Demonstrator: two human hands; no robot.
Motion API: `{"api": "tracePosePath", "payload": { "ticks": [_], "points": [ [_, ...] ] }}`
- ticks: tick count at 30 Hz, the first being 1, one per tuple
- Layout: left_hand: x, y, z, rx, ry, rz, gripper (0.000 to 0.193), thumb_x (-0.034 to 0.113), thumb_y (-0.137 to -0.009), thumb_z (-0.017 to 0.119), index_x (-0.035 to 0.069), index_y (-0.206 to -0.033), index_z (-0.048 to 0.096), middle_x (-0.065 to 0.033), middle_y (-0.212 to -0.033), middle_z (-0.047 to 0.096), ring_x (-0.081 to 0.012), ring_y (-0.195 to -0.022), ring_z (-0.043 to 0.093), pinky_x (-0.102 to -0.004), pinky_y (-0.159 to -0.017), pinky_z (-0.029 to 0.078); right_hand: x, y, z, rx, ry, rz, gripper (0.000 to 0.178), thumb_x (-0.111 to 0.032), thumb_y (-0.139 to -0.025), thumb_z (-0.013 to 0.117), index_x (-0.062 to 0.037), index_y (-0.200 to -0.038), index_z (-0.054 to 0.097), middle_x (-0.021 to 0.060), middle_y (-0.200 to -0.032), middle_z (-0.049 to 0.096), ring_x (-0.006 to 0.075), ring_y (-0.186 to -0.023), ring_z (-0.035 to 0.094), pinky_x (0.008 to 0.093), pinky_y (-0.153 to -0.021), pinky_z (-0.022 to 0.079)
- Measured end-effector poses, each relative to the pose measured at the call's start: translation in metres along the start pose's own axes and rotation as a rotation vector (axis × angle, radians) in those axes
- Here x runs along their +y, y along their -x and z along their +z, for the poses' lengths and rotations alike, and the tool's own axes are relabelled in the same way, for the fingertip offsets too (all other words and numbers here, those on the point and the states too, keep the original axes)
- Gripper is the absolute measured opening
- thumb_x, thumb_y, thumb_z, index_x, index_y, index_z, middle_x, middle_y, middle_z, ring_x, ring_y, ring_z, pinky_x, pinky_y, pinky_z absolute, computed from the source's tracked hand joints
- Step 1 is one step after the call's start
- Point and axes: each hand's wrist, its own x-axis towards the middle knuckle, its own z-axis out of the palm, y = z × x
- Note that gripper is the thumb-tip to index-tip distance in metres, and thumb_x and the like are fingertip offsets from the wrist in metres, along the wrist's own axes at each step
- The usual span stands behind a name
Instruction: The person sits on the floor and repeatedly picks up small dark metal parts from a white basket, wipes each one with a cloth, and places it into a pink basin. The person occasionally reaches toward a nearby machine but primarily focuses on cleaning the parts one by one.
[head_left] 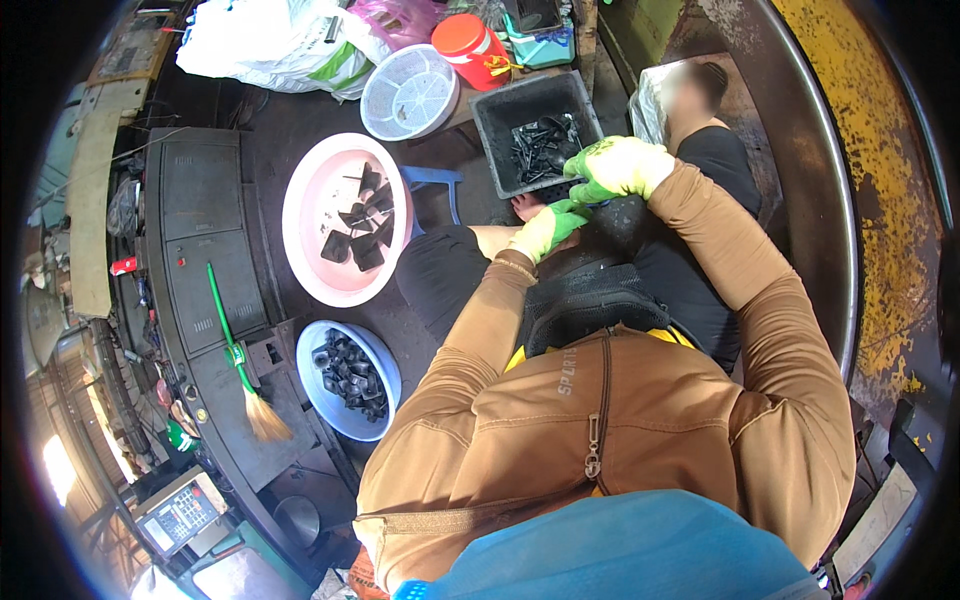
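My two hands, in yellow-green gloves, come together over my lap, just at the near side of a dark grey bin [492,132]. Small black pieces [545,148] lie heaped inside that bin. The fingers of my left hand [548,229] are curled together, with the tips close to the other glove. My right hand [622,168] is bent over from the right, its fingers closed and pointing down toward the left. Whatever is between the fingers is hidden by the gloves or too dark to name.
Left of my knee stands a pink basin [303,262] with black angular parts [366,250]; a blue basin [391,372] nearer me holds more. Beyond are a white basket [408,95], red container [468,48] and white sacks [265,45]. A person [715,150] is close on the right.
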Motion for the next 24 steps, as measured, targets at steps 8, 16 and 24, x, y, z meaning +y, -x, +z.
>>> {"api": "tracePosePath", "payload": {
  "ticks": [8, 16, 24],
  "points": [
    [0.004, 0.0, 0.001, 0.043, 0.183, -0.077, 0.022, 0.013, -0.089, 0.057, 0.004, -0.108, 0.063, -0.0032, -0.095, 0.065, -0.0123, -0.085, 0.06, -0.025, -0.075, 0.047, -0.002, 0.002, -0.003, -0.009, -0.007, -0.004, 0.054, -0.045, -0.084, 0.061, -0.0075, -0.122, 0.062, 0.0191, -0.115, 0.065, 0.0341, -0.109, 0.061, 0.0404, -0.093, 0.047],
    [-0.02, -0.005, 0.021, -0.067, 0.284, -0.169, 0.028, 0.029, -0.083, 0.061, 0.015, -0.106, 0.063, -0.0136, -0.103, 0.064, -0.0361, -0.098, 0.06, -0.0565, -0.09, 0.043, -0.001, 0.001, -0.005, -0.034, -0.017, -0.015, 0.054, -0.046, -0.084, 0.061, -0.0075, -0.122, 0.062, 0.0197, -0.115, 0.065, 0.0341, -0.109, 0.061, 0.0406, -0.094, 0.047],
    [-0.027, -0.004, 0.026, -0.09, 0.448, -0.204, 0.02, 0.018, -0.083, 0.059, 0.013, -0.102, 0.063, -0.0118, -0.103, 0.064, -0.0284, -0.096, 0.063, -0.0381, -0.083, 0.052, 0.002, 0.001, -0.001, 0.022, -0.018, -0.016, 0.052, -0.046, -0.083, 0.061, -0.008, -0.119, 0.063, 0.0191, -0.113, 0.065, 0.0352, -0.105, 0.062, 0.0416, -0.091, 0.048]
  ]
}}
